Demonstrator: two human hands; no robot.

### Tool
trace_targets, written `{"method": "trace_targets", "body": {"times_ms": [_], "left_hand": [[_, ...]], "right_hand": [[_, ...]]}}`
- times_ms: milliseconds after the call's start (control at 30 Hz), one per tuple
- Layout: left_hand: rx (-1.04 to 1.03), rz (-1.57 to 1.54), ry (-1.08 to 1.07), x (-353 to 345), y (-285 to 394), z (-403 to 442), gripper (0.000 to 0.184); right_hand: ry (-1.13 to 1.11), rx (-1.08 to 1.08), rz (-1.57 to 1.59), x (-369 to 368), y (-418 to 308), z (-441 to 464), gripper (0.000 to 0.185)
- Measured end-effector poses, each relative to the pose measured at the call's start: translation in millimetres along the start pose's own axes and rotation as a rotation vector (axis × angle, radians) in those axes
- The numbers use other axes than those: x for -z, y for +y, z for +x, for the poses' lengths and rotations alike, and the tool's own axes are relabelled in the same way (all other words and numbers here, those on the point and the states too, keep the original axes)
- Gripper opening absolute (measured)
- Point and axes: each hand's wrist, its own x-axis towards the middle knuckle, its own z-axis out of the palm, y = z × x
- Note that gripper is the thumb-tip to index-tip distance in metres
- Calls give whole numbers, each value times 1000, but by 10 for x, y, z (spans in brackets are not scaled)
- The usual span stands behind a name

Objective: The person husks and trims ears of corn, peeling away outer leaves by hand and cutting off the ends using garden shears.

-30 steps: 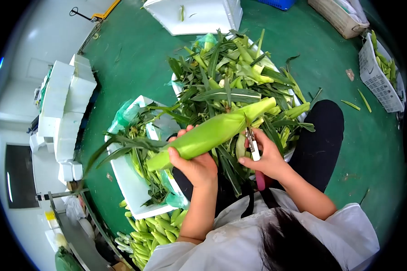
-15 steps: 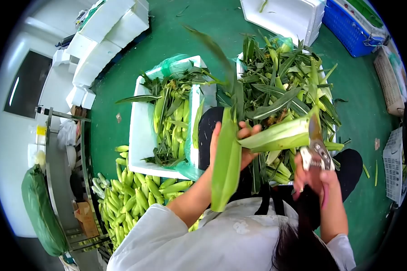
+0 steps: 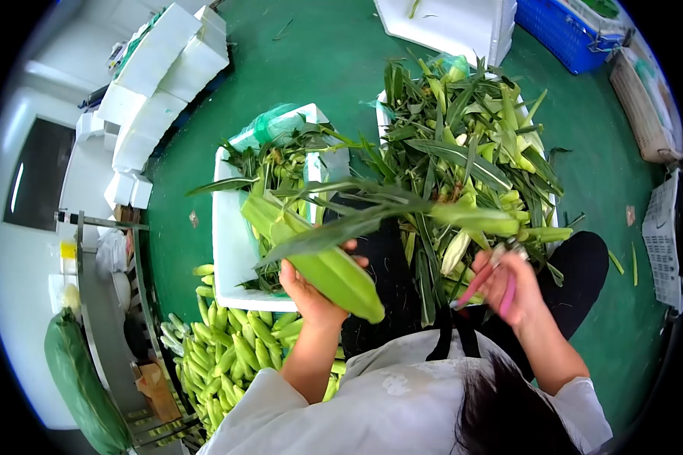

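Note:
My left hand (image 3: 315, 294) is closed around a green ear of corn in its husk (image 3: 334, 277), which slants over the left foam box's near right corner. In my right hand (image 3: 514, 284) are pruning shears with pink handles (image 3: 476, 285); their jaws are partly hidden by my fingers and the greenery. A blurred husk piece with a long leaf (image 3: 474, 218) stretches between the corn and the right-hand pile. Whether it is still attached to the ear, I cannot tell.
A white foam box (image 3: 231, 220) holds unhusked corn. Beyond my knees a heap of husks and leaves (image 3: 463, 144) fills another box. Trimmed ears (image 3: 235, 341) are piled on the floor at left. A blue crate (image 3: 558, 34) and white foam boxes (image 3: 159, 57) stand farther off.
My left hand and the corn have moved left, and the ear has tilted. My right hand has drawn the shears down and away from the stalk end, with the handles now turned leftward.

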Motion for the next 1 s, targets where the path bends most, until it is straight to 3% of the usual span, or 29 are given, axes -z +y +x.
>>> {"method": "trace_targets", "body": {"times_ms": [33, 67, 133, 200, 233, 333, 400, 533, 633, 700, 733, 767, 800, 867, 933, 967, 1000], "left_hand": [[-53, 40, 115, -45, -31, 18, 66], [-102, 31, 16, -68, -99, 48, 66], [-137, 128, 12, -260, -204, 41, 65], [-80, 237, -116, -240, -277, 73, 65], [-35, 287, -134, -257, -343, 63, 66], [120, 329, -192, -353, -519, -11, 70], [179, 394, -310, -395, -623, -56, 66], [197, 540, -395, -491, -725, -96, 66], [251, 296, -286, -379, -628, -36, 66], [264, 189, -259, -216, -575, 12, 59], [293, 126, -212, -211, -535, 37, 63], [354, 39, -313, -194, -470, 94, 67], [450, -38, -347, -184, -419, 131, 64], [622, -148, -397, -176, -425, 147, 67], [714, -38, -340, -207, -508, 71, 85], [711, -9, -436, -171, -567, 33, 86], [705, 19, -531, -149, -618, 5, 89]], "right_hand": [[-297, -232, -53, 129, 41, 2, 32], [-146, -378, -15, -40, 99, -173, 33], [-76, -436, 52, -191, 211, -361, 35], [-341, -446, -40, -38, 206, -413, 36], [-374, -369, -248, -114, 84, -484, 35], [-289, 300, -684, -437, -68, -553, 31], [-137, 460, -516, -608, -139, -403, 36], [-141, 444, -331, -727, -215, -157, 40], [-176, 472, -347, -619, -247, -140, 36], [-10, 627, -526, -511, -484, -152, 35], [96, 894, -645, -394, -573, -3, 34], [155, 938, -856, -237, -754, 60, 35], [348, 787, -1264, -312, -943, -15, 38], [440, 890, -1629, -320, -937, 12, 42], [198, 1079, -1507, -424, -853, -35, 45], [136, 1057, -1422, -497, -790, -61, 52], [-45, 886, -1147, -533, -711, -63, 55]]}}
